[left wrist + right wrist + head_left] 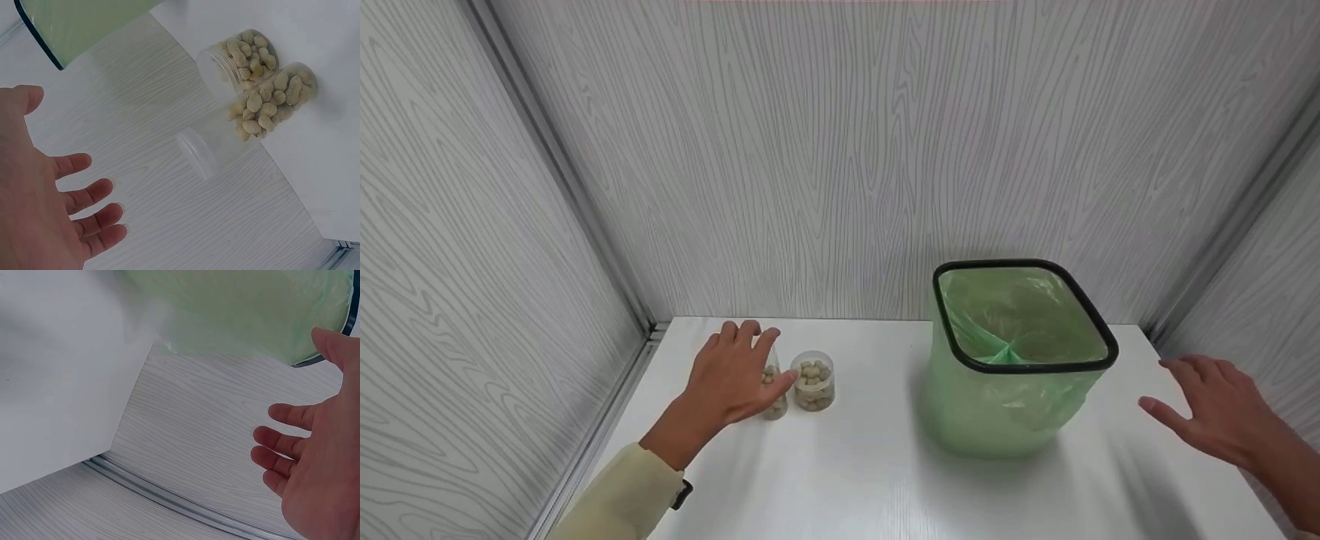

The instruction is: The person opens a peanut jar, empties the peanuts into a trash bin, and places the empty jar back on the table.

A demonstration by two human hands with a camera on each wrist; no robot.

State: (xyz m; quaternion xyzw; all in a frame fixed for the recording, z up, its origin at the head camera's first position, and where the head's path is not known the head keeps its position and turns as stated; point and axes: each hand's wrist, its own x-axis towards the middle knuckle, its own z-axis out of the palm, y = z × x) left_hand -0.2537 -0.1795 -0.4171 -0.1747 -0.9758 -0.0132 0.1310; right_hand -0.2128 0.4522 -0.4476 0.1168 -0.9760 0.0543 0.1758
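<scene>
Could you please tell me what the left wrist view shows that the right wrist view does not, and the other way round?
Only the left wrist view shows the left hand, the taller clear jar and the shorter jar, both holding what look like peanuts.

Only the right wrist view shows the right hand.

Both show part of the green bin with its dark rim, the white tabletop and the wood-grain wall.

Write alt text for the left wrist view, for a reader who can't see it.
A taller clear jar and a shorter one, both partly filled with peanuts, stand close together on a white table. The person's left hand, holding nothing, is at the picture's left; part of a green bin shows at upper left.
</scene>
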